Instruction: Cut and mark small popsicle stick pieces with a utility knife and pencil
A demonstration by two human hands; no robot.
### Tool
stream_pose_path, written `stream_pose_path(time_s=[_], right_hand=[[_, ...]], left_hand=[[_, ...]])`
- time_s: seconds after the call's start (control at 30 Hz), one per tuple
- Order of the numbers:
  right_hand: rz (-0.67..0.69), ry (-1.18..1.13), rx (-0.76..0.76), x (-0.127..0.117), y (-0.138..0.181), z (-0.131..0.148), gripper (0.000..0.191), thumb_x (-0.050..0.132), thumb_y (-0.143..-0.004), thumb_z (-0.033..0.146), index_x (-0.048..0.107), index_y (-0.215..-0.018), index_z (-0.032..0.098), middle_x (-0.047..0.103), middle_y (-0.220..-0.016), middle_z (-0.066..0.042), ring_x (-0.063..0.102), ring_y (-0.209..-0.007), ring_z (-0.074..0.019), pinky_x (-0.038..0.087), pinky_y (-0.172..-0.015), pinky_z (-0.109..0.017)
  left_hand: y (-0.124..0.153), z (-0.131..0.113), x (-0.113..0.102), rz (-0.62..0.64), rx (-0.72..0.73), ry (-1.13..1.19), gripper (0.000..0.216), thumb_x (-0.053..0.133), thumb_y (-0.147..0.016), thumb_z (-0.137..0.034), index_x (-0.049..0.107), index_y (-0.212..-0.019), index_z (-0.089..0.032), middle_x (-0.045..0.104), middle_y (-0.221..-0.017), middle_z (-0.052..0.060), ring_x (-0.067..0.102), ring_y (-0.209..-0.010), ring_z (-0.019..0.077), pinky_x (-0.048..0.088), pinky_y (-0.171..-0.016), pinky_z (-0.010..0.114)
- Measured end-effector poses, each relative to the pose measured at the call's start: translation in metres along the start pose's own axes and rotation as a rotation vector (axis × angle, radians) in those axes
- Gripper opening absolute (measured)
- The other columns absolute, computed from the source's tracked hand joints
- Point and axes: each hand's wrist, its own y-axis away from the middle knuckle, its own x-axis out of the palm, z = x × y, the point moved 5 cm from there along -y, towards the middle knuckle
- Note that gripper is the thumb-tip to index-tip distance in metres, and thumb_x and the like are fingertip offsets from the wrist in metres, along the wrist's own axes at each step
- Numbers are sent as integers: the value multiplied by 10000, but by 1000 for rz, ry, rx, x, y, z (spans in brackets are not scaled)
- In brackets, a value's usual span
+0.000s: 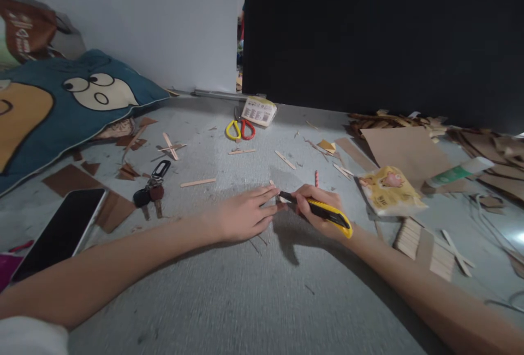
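- Our right hand (pixel 317 207) is clenched around a yellow utility knife (pixel 327 211), its dark tip pointing left toward our other hand.
- Our left hand (pixel 243 216) lies flat on the grey floor (pixel 262 300), fingers stretched out and released, fingertips pressing on a small wooden stick piece (pixel 273 184) that pokes out just beyond them.
- The knife tip meets that stick right beside our left fingertips; we cannot tell exactly where the blade touches.
- Near our left forearm lie a black phone (pixel 61 232), face up, and a bunch of keys (pixel 150 188) on brown cardboard scraps (pixel 69 180).
- Further back rest scissors with one yellow and one red handle (pixel 240 129), just beside a small printed packet (pixel 258 111).
- Loose wooden craft sticks (pixel 198 182) are scattered over the floor between the scissors and our hands.
- To the right sit a yellow snack bag (pixel 391 190), a glue stick (pixel 458 172), a sheet of brown cardboard (pixel 405 150), and glued rows of sticks (pixel 426 248).
- A blue cushion with cartoon eyes (pixel 61 106) lies at the far left.
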Motion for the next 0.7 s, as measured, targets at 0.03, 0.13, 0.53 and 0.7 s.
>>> stream_pose_path(time_s=[0.03,0.13,0.53,0.7], right_hand=[[-11,5,21,0,1,0,153,537,-1063,272,618,-936,253,681,-662,27,641,-523,-119,499,-535,-241],[-38,9,44,2,3,3,176,539,-1059,276,594,-894,250,676,-627,35,642,-503,-114,493,-525,-231],[-36,58,85,5,4,7,209,515,-1049,275,549,-844,250,673,-613,32,628,-471,-107,481,-504,-212],[-49,40,127,5,4,7,245,520,-1053,344,558,-828,255,667,-579,29,632,-468,-121,486,-501,-224]], left_hand=[[0,0,0,0,-4,-8,494,391,-1122,-306,507,-1584,-173,396,-1708,125,274,-1630,251,280,-1327,411],[0,-2,-1,5,-8,-31,492,387,-1123,-309,519,-1575,-167,398,-1705,128,287,-1626,247,279,-1326,405],[-5,-8,5,61,-53,-139,515,349,-1140,-340,512,-1571,-110,429,-1684,159,321,-1613,258,235,-1330,399],[-4,-10,0,37,-26,-171,512,358,-1141,-371,475,-1610,-201,465,-1672,117,343,-1604,250,295,-1299,402]])
